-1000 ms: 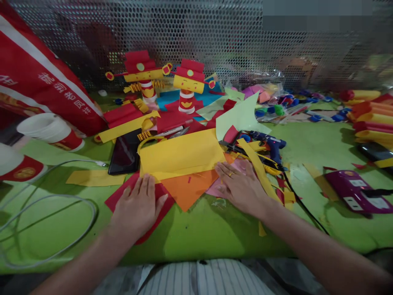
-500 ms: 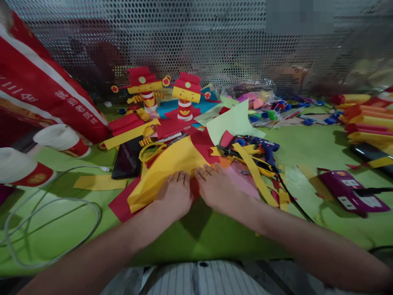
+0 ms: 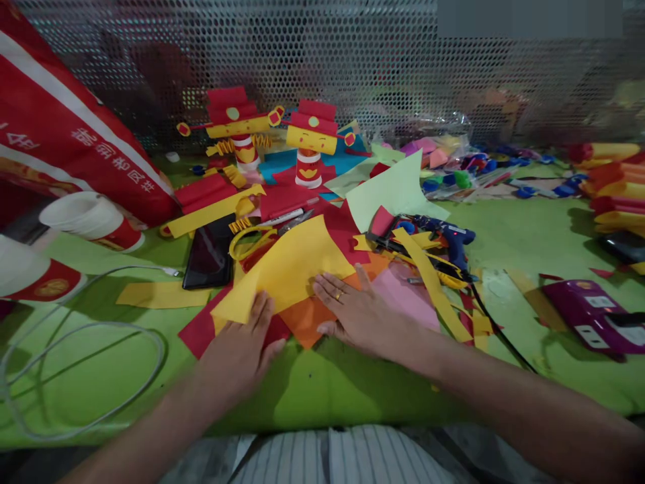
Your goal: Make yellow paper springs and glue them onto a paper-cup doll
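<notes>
A yellow sheet of paper (image 3: 292, 265) lies creased in front of me, on top of red and orange sheets (image 3: 307, 321). My left hand (image 3: 242, 346) rests at its lower left corner, fingers stretched out and thumb apart. On the sheet's right edge lies my right hand (image 3: 353, 306), palm down, with its fingers extended and a ring on one. Just beyond the paper are yellow-handled scissors (image 3: 246, 243) and a marker (image 3: 285, 218). A pink sheet (image 3: 406, 296) and yellow paper strips (image 3: 428, 286) lie right of my right hand.
Two paper-cup figures (image 3: 308, 144) with red hats stand at the back. A blue glue gun (image 3: 453, 238) trails its cord towards a purple power strip (image 3: 594, 316). On the left are a phone (image 3: 207, 255), stacked paper cups (image 3: 93, 218), a white cable (image 3: 125, 326) and a red bag (image 3: 85, 134).
My left hand has slid left and towards me along the yellow paper, away from my right hand. My right thumb has spread out. More of the orange sheet shows between my hands.
</notes>
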Tool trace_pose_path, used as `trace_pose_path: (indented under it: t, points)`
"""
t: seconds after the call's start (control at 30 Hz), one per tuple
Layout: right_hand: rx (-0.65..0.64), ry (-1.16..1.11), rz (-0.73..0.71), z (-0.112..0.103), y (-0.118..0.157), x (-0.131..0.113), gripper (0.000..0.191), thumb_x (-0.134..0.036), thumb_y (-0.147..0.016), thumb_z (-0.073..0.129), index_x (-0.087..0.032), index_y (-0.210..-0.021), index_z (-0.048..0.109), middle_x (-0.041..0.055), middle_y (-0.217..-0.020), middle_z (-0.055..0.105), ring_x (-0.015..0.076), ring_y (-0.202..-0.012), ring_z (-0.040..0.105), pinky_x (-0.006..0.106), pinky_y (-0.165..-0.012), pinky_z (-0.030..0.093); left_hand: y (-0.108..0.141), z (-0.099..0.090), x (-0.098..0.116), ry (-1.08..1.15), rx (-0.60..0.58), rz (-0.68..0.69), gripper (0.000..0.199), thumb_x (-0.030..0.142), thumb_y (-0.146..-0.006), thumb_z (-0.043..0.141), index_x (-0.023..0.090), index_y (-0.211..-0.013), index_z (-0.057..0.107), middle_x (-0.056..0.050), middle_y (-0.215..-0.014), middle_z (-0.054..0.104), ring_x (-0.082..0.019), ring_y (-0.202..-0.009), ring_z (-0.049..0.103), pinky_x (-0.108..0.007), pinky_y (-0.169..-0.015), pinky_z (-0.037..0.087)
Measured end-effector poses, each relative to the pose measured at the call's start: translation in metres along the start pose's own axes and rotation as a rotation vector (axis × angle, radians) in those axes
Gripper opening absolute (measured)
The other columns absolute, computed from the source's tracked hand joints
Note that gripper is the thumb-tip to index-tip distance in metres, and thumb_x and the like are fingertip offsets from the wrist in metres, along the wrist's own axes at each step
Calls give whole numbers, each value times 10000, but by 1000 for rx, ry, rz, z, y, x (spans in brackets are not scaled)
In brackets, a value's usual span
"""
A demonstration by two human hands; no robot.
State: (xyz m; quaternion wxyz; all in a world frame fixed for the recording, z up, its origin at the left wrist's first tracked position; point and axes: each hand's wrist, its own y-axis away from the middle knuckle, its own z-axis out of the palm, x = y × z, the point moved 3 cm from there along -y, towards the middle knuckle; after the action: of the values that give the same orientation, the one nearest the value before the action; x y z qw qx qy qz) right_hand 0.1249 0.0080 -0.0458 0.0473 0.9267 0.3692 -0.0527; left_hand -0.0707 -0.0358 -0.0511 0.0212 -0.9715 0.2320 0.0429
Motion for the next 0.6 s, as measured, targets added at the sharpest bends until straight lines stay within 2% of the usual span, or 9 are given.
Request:
trace_pose_path:
  t: [0.13, 0.23, 0.4, 0.53, 0.6]
  points:
    - [-6, 28, 84, 1, 7, 8, 613, -498, -915, 238, -102, -1371, 343, 146, -1425, 334, 285, -1317, 320, 638, -1049, 133, 26, -3, -17, 1, -4, 13, 614, 481, -903, 227, 66, -1290, 462, -181, -1340, 474, -288, -1249, 430, -438, -984, 399]
    - [13, 65, 114, -4, 13, 16, 574, -458, -924, 246, -109, -1367, 351, 147, -1426, 335, 301, -1303, 342, 658, -1023, 166, 31, -7, -21, 36, -85, -36, 602, 462, -905, 226, 62, -1274, 482, -175, -1331, 484, -282, -1237, 446, -447, -981, 400]
    - [47, 79, 63, -15, 3, 24, 418, -334, -920, 346, -117, -1229, 526, 137, -1272, 551, 258, -1170, 506, 512, -1013, 303, 14, -23, -16, 20, -205, -146, 527, 412, -903, 274, 84, -1210, 549, -153, -1280, 543, -279, -1200, 488, -469, -999, 372]
    - [189, 81, 38, -19, -9, 32, 326, -160, -873, 419, -145, -1160, 575, 96, -1149, 637, 217, -1080, 551, 406, -976, 340, -8, -38, -7, -23, -164, -191, 426, 308, -896, 338, 77, -1172, 565, -155, -1161, 624, -271, -1079, 569, -418, -941, 420]
    - [199, 89, 64, -20, -10, 36, 314, -121, -847, 451, -149, -1123, 600, 93, -1084, 662, 210, -1008, 575, 373, -932, 366, -18, -43, -2, -47, -133, -163, 381, 268, -886, 363, 101, -1165, 562, -133, -1083, 654, -260, -1013, 588, -393, -896, 443]
